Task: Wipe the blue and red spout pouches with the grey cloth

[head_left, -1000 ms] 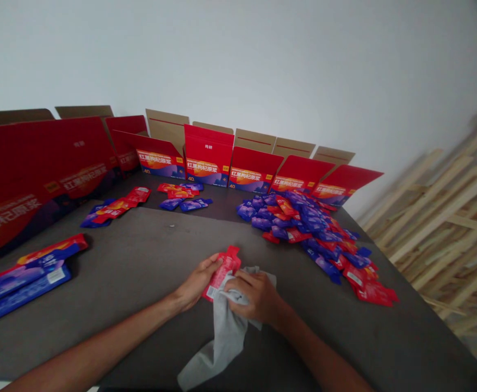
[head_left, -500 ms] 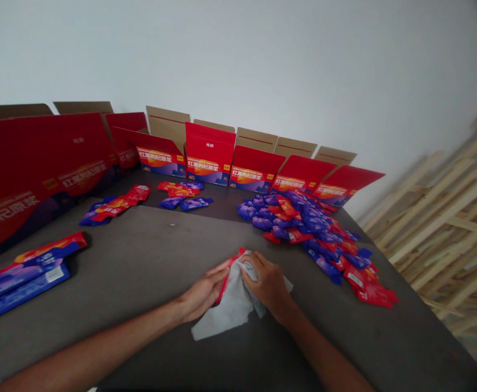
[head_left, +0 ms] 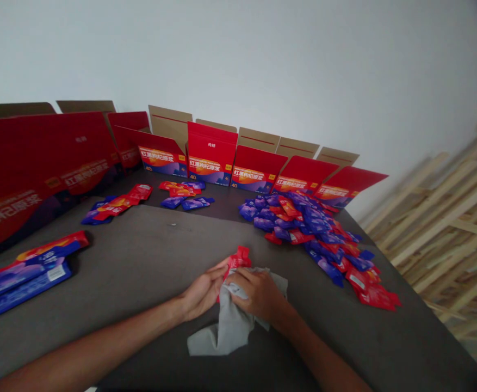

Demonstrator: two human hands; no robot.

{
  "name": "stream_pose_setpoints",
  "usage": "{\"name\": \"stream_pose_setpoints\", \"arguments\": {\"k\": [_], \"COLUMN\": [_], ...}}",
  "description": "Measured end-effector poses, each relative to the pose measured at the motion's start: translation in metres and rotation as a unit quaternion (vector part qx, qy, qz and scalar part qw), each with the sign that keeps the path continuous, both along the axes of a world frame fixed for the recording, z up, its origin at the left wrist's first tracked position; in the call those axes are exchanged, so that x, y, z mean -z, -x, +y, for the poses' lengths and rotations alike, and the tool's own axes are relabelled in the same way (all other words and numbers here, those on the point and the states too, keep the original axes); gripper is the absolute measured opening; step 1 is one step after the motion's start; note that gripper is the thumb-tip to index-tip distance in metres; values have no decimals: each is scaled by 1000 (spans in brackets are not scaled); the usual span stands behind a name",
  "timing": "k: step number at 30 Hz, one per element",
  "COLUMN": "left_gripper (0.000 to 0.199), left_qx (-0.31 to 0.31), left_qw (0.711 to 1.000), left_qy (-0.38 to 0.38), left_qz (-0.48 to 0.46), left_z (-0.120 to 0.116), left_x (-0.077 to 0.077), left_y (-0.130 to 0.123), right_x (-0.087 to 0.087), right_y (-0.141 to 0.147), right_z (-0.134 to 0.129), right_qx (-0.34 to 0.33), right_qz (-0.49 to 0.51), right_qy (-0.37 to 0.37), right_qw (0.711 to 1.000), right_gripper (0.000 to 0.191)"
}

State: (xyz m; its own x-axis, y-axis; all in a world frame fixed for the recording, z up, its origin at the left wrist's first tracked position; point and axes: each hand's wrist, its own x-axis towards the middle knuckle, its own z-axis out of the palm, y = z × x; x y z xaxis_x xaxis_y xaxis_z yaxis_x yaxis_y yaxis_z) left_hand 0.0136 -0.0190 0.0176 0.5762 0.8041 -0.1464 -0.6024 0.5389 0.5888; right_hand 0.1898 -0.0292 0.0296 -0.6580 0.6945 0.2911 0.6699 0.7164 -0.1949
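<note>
Both hands work close together near the table's near edge, at 6 o'clock. Left hand (head_left: 203,291): fingers extended, slightly cupped, grasping the edge of a red sachet (head_left: 238,260). Right hand (head_left: 256,294): fingers curled and clenched, pressing a crumpled grey cloth (head_left: 232,329) over the sachet's lower part. Work in hand: cloth held against the sachet between both hands. Sachet's long axis runs 7 to 1 o'clock, its top poking past the cloth toward 1 o'clock, its lower end hidden. On the dark tabletop (head_left: 140,245), a heap of red and blue sachets (head_left: 303,228) lies at 2 o'clock; open red cartons (head_left: 210,152) stand at 12 o'clock
</note>
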Motion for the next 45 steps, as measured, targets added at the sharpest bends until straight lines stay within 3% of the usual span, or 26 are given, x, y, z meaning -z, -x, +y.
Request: {"name": "stream_pose_setpoints", "arguments": {"k": [4,8,16,20,31,39,45], "left_gripper": [37,36,40,41,40,39,37], "left_qx": [12,16,-10,-11,3,-20,-35], "left_qw": [1000,1000,1000,1000,1000,1000,999], "left_qy": [0,-5,-5,-13,-10,-7,6], "left_qz": [3,0,6,7,6,18,23], "left_z": [-1,-2,1,1,0,2,2], "left_x": [-3,-5,1,-1,-2,-1,-5], "left_y": [-1,-2,1,0,-2,1,1], "right_x": [2,1,-4,-5,-2,-8,-6], "right_y": [-3,-5,-1,1,-4,2,1], "right_z": [5,7,-1,-3,5,-4,-2], "right_qx": [75,98,-21,-44,100,-23,-45], "right_qz": [63,85,-25,-50,72,-44,-63], "right_qy": [-34,-37,21,33,-28,38,47], "right_qw": [995,991,999,997,992,998,996], "right_gripper": [23,27,24,23,27,22,26]}}
